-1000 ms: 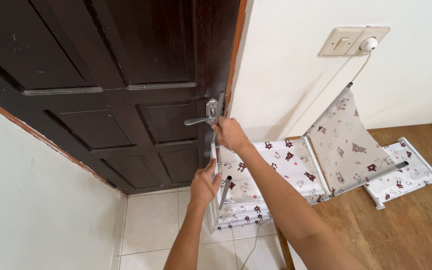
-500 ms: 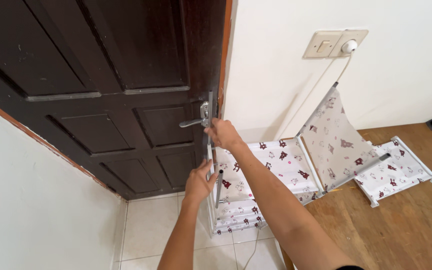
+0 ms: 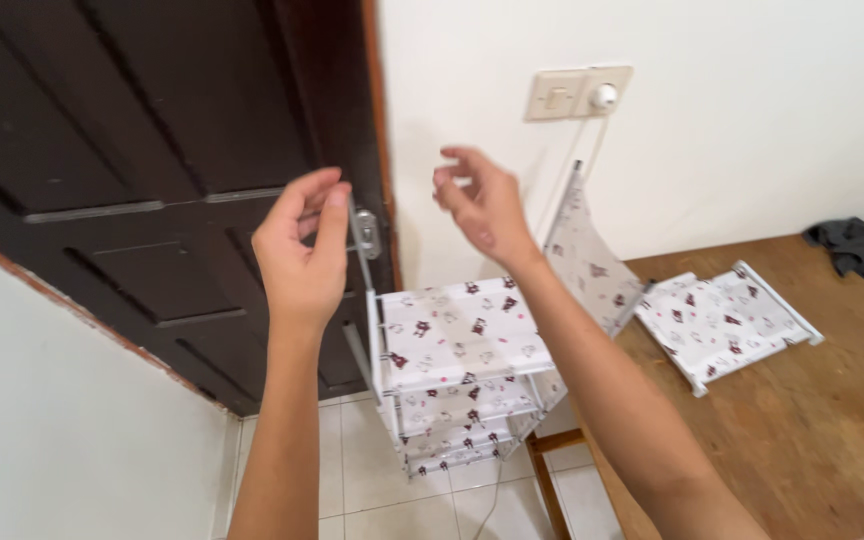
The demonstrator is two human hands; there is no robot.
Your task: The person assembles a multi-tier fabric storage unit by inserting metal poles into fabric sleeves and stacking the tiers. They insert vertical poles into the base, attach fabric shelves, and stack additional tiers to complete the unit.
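Note:
A small white-framed rack [image 3: 462, 345] with patterned fabric shelves stands on the tiled floor beside a dark brown door [image 3: 152, 150]. My left hand [image 3: 302, 250] is raised at the rack's left upright pole [image 3: 364, 290], with thumb and fingers pinched on the pole's top, just in front of the door's metal handle [image 3: 368, 236]. To the right, my right hand [image 3: 477, 205] hovers above the rack's top shelf. Its fingers are spread and it holds nothing.
A loose patterned shelf panel [image 3: 722, 320] lies on the wooden table [image 3: 832, 420], and another [image 3: 590, 250] leans against the white wall. A wall socket with a white plug [image 3: 577, 92] and hanging cable sits above. A dark cloth [image 3: 852, 245] lies at the far right.
My left hand has moved up from low on the pole to its top. My right hand has let go near the door handle and moved right, now open.

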